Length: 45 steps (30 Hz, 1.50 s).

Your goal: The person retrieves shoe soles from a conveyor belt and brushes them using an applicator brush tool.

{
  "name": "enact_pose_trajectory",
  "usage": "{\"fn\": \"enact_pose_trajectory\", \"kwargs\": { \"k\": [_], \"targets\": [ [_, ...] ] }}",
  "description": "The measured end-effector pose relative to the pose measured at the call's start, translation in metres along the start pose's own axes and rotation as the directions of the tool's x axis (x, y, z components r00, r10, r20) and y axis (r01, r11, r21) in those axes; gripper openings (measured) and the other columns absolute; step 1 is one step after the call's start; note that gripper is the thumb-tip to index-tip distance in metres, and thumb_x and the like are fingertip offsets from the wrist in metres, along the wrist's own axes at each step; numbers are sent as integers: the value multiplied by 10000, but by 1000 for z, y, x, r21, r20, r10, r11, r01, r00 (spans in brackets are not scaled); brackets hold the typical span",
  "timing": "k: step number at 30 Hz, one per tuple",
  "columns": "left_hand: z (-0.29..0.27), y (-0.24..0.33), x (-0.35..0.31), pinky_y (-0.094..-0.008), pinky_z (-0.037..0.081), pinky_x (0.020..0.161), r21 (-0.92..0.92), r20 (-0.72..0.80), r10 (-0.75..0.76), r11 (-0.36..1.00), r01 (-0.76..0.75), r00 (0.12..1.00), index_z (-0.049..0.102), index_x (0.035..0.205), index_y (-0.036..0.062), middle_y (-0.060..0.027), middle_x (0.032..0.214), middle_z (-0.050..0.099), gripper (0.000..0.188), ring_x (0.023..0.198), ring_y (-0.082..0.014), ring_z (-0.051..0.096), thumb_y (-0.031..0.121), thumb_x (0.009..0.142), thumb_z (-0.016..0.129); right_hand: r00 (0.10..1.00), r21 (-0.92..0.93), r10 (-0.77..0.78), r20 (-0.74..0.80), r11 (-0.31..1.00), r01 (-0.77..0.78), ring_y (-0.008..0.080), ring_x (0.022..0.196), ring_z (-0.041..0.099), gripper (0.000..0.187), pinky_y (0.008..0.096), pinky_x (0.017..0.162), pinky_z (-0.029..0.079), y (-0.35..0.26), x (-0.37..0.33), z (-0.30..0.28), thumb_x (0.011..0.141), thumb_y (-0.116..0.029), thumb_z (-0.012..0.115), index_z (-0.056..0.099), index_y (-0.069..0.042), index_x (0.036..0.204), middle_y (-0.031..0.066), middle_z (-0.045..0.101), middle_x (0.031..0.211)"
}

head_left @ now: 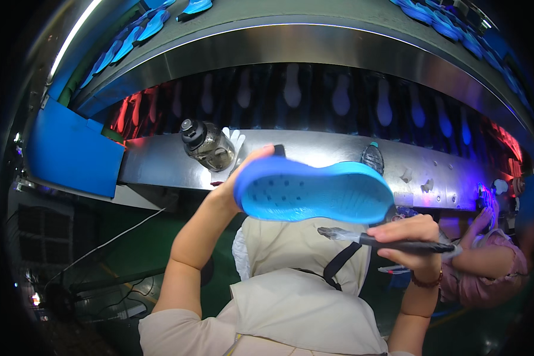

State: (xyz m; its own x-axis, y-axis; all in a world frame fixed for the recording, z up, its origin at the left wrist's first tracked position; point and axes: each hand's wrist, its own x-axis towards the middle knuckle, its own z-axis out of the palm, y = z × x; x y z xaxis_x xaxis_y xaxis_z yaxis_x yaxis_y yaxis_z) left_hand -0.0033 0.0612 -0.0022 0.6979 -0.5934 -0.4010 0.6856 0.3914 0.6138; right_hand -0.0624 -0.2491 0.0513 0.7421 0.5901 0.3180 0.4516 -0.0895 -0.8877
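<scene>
A person's two bare hands are raised in front of a cream apron (305,302), seen from above. The left hand (238,174) grips the left end of a blue shoe sole (314,193), its fingers partly hidden behind it. The sole is held up in the air at the centre, its hollow face toward the viewer, shading from deep blue at the left to bright light blue at the right. The right hand (410,237), with a bracelet (427,279) at its wrist, is closed around a dark brush (371,240), whose tip points left, just below the sole's lower edge. Beyond the hands runs a shiny metal bench (314,142), bearing a large dark-capped bottle (210,148) beside a white glove (237,141), and a smaller dark bottle (372,157). Farther back, more blue soles lie on a raised green surface (237,44). At right sits a co-worker in pink (483,273).
</scene>
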Motion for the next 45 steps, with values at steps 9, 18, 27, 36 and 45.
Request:
{"fn": "enact_pose_trajectory", "kwargs": {
  "k": [9, 18, 27, 36, 45],
  "targets": [
    [24, -69, 63, -486, 304, 1000, -413, 213, 292, 892, -185, 932, 246, 1350, 69, -216, 1301, 368, 859, 1193, -351, 383, 711, 795, 110, 939, -113, 57, -339, 988, -101, 212, 731, 639, 178, 270, 661, 498, 45, 30, 37, 680, -11, 663, 643, 14, 855, 147, 645, 830],
    [27, -60, 55, -483, 398, 928, -414, 138, 447, 837, -359, 884, 354, 1281, 51, -179, 1183, 479, 804, 1115, -311, 464, 679, 821, 152, 970, -88, -29, -242, 996, 7, 242, 763, 640, 149, 296, 691, 503, 18, 22, 36, 648, -21, 670, 627, -23, 790, 126, 643, 795],
    [33, -36, 44, -516, 406, 907, -407, 85, 488, 813, -417, 869, 348, 1277, 52, -165, 1158, 495, 906, 1086, -343, 484, 767, 726, 264, 965, -106, -74, -251, 993, 48, 261, 877, 626, 232, 338, 784, 501, 28, 9, 34, 647, 38, 673, 643, 9, 876, 146, 648, 875],
    [57, -19, 34, -546, 346, 958, -394, 32, 454, 824, -406, 891, 312, 1307, 39, -178, 1224, 447, 835, 1124, -347, 457, 690, 785, 332, 974, 530, 49, -222, 845, 78, 277, 964, 577, 183, 374, 886, 434, 45, 3, 48, 713, 66, 589, 606, 48, 894, 200, 614, 954],
    [72, -42, 28, -346, 447, 874, -390, 57, 556, 777, -494, 829, 382, 1235, -26, -165, 1113, 541, 513, 977, -235, 568, 366, 907, 344, 941, 262, 74, -331, 965, 17, 271, 890, 623, 200, 340, 812, 481, 7, 20, 48, 672, 69, 626, 623, 49, 871, 185, 638, 911]
  ]
}}
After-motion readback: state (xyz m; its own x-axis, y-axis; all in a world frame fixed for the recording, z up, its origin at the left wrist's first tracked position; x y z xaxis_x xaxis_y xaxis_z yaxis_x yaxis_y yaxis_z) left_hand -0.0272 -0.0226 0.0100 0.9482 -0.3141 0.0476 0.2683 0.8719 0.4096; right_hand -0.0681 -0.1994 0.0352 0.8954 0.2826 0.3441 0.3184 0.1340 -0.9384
